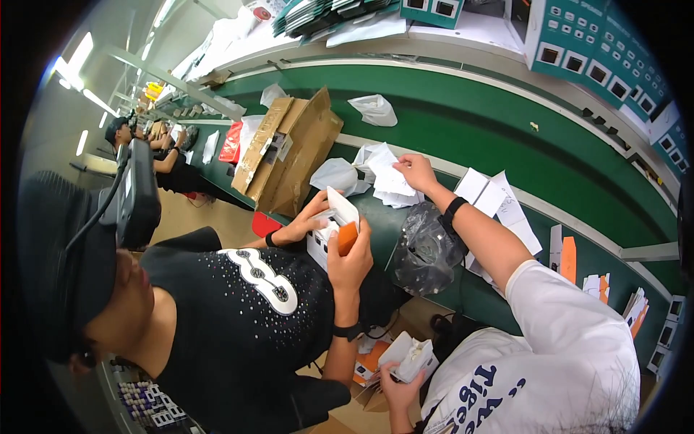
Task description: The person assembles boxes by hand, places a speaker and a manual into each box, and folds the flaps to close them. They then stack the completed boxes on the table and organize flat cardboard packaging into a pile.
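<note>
My right hand [417, 171] reaches out over the green workbench [499, 137] and pinches a sheet from a pile of white paper leaflets [389, 189]; a black band sits on that wrist. My left hand [396, 387] stays low near my white printed shirt, gripping a small open white box [410, 356]. A crumpled black plastic bag [426, 249] lies under my right forearm.
A person in a black shirt and head-worn camera stands at left, their hands holding a white box [340, 210] and an orange piece [348, 236]. An open cardboard carton [289, 152], white plastic bags [374, 108], more leaflets [499, 199] and teal boxes [600, 58] surround the bench.
</note>
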`<state>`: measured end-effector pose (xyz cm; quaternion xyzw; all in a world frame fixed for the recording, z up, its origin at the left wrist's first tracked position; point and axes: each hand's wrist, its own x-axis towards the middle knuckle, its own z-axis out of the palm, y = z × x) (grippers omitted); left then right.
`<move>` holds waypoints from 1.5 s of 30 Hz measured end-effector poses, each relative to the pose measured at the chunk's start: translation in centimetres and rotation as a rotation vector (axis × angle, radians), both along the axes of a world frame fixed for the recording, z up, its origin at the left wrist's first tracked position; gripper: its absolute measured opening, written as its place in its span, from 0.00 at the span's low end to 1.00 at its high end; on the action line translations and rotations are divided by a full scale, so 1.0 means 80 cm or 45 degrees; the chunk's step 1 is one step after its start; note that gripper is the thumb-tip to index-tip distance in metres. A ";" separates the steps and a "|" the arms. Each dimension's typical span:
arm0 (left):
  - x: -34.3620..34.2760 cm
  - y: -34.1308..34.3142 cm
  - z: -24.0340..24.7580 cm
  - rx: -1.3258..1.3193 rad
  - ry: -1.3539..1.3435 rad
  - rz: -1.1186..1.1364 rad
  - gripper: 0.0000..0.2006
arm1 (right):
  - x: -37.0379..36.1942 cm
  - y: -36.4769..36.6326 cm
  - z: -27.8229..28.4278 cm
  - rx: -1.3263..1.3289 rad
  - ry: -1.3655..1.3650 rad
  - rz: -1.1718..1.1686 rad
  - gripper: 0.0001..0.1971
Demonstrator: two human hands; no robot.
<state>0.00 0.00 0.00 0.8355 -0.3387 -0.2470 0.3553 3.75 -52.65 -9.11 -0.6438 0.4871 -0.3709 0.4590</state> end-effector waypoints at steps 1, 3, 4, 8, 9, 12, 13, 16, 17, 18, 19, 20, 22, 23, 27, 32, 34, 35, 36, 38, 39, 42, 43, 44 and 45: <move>0.000 0.021 0.012 0.008 -0.044 0.054 0.35 | 0.033 0.015 0.003 -0.004 -0.051 0.035 0.15; 0.001 0.011 0.016 0.131 0.050 0.031 0.35 | 0.019 0.009 -0.014 0.038 0.181 -0.059 0.13; 0.000 0.006 0.006 0.056 0.097 -0.019 0.34 | 0.000 -0.005 -0.037 -0.050 0.250 -0.084 0.12; -0.008 -0.004 0.026 -0.061 0.267 0.030 0.30 | -0.013 0.003 -0.056 0.244 0.477 -0.097 0.13; -0.009 -0.002 0.030 -0.074 0.262 0.017 0.30 | -0.014 -0.001 -0.053 0.247 0.475 -0.104 0.13; -0.010 0.003 0.037 -0.066 0.193 -0.006 0.31 | -0.014 0.010 -0.013 0.081 0.115 -0.065 0.09; -0.008 -0.005 0.047 -0.061 0.114 -0.055 0.33 | -0.020 0.017 0.004 0.071 0.126 -0.070 0.09; -0.004 -0.024 0.062 -0.159 0.222 -0.124 0.34 | -0.051 0.052 0.050 0.146 -0.325 0.117 0.12; -0.001 -0.030 0.066 -0.217 0.263 -0.149 0.34 | -0.059 0.079 0.079 0.145 -0.312 0.122 0.12; 0.003 -0.034 0.071 -0.259 0.221 -0.164 0.34 | -0.067 0.110 0.119 0.127 -0.395 0.211 0.11; 0.004 -0.044 0.075 -0.305 0.188 -0.198 0.34 | -0.082 0.131 0.158 0.100 -0.470 0.281 0.11; 0.004 -0.055 0.079 -0.366 0.112 -0.267 0.35 | -0.096 0.142 0.186 0.094 -0.450 0.256 0.11; 0.005 -0.071 0.082 -0.466 0.149 -0.354 0.36 | -0.121 0.165 0.226 0.009 -0.357 0.430 0.13; 0.005 -0.075 0.081 -0.507 0.257 -0.363 0.37 | -0.138 0.182 0.247 0.020 -0.343 0.416 0.13; 0.013 -0.072 0.092 -0.541 0.473 -0.391 0.38 | -0.190 0.262 0.323 -0.158 -0.283 0.724 0.15; -0.001 -0.069 0.108 -0.590 0.523 -0.610 0.40 | -0.270 0.346 0.375 -0.402 0.038 0.873 0.13; -0.003 -0.072 0.107 -0.554 0.515 -0.689 0.41 | -0.279 0.363 0.376 -0.538 0.279 0.904 0.12; -0.004 -0.074 0.105 -0.539 0.528 -0.720 0.42 | -0.278 0.370 0.373 -0.546 0.270 0.896 0.12; -0.006 -0.077 0.107 -0.519 0.613 -0.738 0.42 | -0.275 0.375 0.367 -0.642 0.324 0.930 0.12; -0.012 -0.078 0.104 -0.499 0.708 -0.749 0.43 | -0.273 0.384 0.350 -0.796 0.422 0.966 0.11; -0.012 -0.078 0.103 -0.495 0.744 -0.764 0.43 | -0.270 0.390 0.347 -0.797 0.417 0.958 0.11; -0.017 -0.081 0.101 -0.487 0.728 -0.809 0.43 | -0.270 0.400 0.341 -0.786 0.592 1.008 0.09; -0.016 -0.083 0.102 -0.484 0.726 -0.815 0.43 | -0.271 0.401 0.334 -0.786 0.591 1.001 0.09; -0.015 -0.086 0.104 -0.496 0.698 -0.829 0.43 | -0.272 0.402 0.325 -0.744 0.639 1.018 0.10; -0.016 -0.089 0.104 -0.507 0.672 -0.842 0.43 | -0.273 0.401 0.320 -0.700 0.687 1.035 0.11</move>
